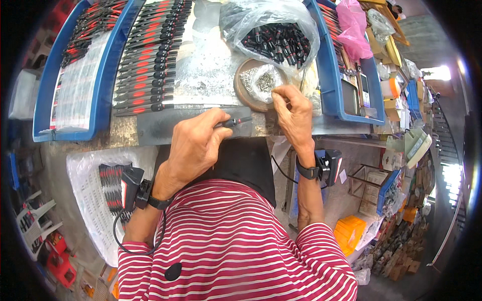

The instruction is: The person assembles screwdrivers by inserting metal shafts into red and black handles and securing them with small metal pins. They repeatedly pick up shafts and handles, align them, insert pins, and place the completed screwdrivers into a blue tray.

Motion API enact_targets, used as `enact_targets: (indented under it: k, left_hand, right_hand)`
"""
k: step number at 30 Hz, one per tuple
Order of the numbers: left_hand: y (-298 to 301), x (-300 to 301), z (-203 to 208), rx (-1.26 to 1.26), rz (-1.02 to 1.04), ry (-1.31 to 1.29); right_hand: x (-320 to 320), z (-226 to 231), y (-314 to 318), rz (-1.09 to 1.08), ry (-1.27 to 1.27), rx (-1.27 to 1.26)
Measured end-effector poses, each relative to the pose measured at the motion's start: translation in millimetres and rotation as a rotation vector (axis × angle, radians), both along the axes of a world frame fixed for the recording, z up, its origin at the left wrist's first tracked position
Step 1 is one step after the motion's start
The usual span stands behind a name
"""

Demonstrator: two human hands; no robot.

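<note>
We locate the black handle (pixel 242 121) above the near edge of the surface (pixel 123 133), in front of the torso. It lies nearly level, its narrow end directed to the right. The left hand (pixel 193 143) secures it: thumb and forefinger are clamped on its thicker end, and the remaining fingers curl inward.

We find the right hand (pixel 295 118) at the near right side of a round brown bowl (pixel 240 90), its fingers bent at the rim. We cannot tell whether these fingers are closed on a part. Clear plastic lines the bowl and contains small metal parts (pixel 266 82).

Beneath the black handle, a flat dark plate (pixel 160 129) runs along the near edge of the surface. Behind the bowl, we note an open clear bag (pixel 233 22) filled with loose black pieces (pixel 276 44) bearing red marks. Left of the bowl, black-and-red tools (pixel 150 65) lie side by side in a long row.

At the far left of the surface stands a blue tray (pixel 103 100) with further tools and printed sheets; at the right, a second blue tray (pixel 329 90). Below the surface, on the left, we see a white basket (pixel 85 185) holding more black-and-red pieces.
</note>
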State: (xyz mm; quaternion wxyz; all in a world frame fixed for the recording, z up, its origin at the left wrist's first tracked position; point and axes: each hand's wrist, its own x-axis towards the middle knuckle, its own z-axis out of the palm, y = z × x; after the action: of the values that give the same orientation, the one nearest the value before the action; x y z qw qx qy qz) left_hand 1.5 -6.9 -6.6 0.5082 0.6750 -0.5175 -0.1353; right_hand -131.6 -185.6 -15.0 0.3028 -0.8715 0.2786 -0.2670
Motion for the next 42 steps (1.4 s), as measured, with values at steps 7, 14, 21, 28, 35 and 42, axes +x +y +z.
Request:
enact_targets:
  k: [7,14,21,28,35,42]
  left_hand:
    - [5,-8,12,0.202,0.024,0.290]
    - [4,-11,11,0.197,0.038,0.342]
    - [8,-10,12,0.232,0.044,0.374]
    - [-1,-13,6,0.128,0.074,0.494]
    - [-4,-12,7,0.197,0.022,0.856]
    - [-6,-14,7,0.241,0.002,0.947]
  right_hand:
    - [19,-13,-9,0.039,0.128,-0.332]
    - [29,-16,-12,0.078,0.266,-0.477]
    - [23,-18,-15,0.026,0.108,-0.326]
    - [14,-13,-10,-0.033,-0.105,0.420]
    - [9,11,31,-0.031,-0.298,0.585]
    - [8,15,67,0.054,-0.320,0.616]
